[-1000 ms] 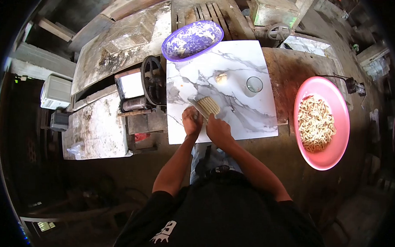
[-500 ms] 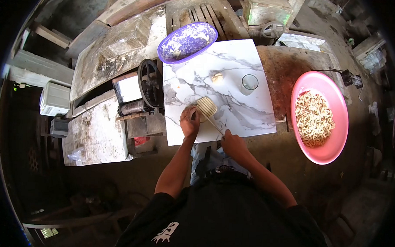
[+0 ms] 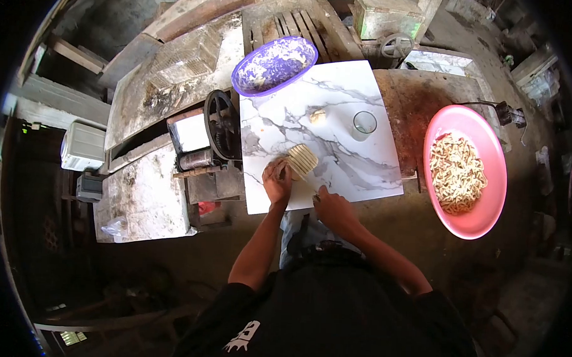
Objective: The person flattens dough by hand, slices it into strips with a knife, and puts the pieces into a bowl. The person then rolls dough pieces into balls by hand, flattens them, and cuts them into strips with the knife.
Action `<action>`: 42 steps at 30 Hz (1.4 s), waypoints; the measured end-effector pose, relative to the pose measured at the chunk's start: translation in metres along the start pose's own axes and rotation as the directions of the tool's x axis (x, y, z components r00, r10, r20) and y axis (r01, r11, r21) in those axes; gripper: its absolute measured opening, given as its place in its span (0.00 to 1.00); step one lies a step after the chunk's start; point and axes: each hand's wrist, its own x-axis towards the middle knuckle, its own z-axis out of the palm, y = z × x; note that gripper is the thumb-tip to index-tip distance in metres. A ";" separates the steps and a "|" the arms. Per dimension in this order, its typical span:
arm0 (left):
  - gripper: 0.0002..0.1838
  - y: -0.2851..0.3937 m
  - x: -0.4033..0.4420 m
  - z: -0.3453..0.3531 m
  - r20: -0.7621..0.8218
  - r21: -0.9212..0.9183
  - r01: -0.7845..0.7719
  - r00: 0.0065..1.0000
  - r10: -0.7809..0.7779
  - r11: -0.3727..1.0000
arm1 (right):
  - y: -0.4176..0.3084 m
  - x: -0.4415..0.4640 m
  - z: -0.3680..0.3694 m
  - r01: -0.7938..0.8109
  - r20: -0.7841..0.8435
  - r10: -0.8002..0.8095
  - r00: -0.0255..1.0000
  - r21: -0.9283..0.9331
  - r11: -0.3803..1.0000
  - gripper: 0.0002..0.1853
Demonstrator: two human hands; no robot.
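A flat piece of pale dough (image 3: 304, 158), cut into parallel strips, lies on the marble-patterned board (image 3: 355, 168). My left hand (image 3: 278, 180) rests at its near left edge, fingers bent and holding the dough. In my right hand (image 3: 333, 207), closed around the handle, is a knife (image 3: 309, 182) whose blade points up and left to the dough's near edge. The blade is partly blurred. Farther back on the board are a small lump of dough (image 3: 317, 116) and a drinking glass (image 3: 365, 123).
A purple basin (image 3: 273, 90) smeared with pale dough sits at the board's far left corner. To the right stands a pink basin (image 3: 493, 204) of dough strips. A hand-wheel machine (image 3: 219, 129) adjoins the board's left edge.
The knife has pulled back toward me and left, its blade shifting from across the strips to the near edge of the dough. My left hand stays at the dough. The view shifts slightly.
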 end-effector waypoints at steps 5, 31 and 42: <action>0.12 0.000 0.001 0.000 0.008 0.065 -0.055 0.998 0.054 0.996 | -0.006 0.017 0.009 0.060 -0.047 -0.063 0.997 -0.067 0.996 0.13; 0.09 0.005 0.006 0.000 0.023 0.112 -0.015 1.000 0.013 0.994 | -0.007 0.042 0.009 0.142 -0.115 -0.139 0.984 0.015 0.990 0.14; 0.08 0.010 0.006 0.000 0.002 0.104 -0.028 1.000 0.028 0.994 | 0.002 0.025 -0.001 0.019 -0.020 -0.019 1.000 -0.007 1.000 0.15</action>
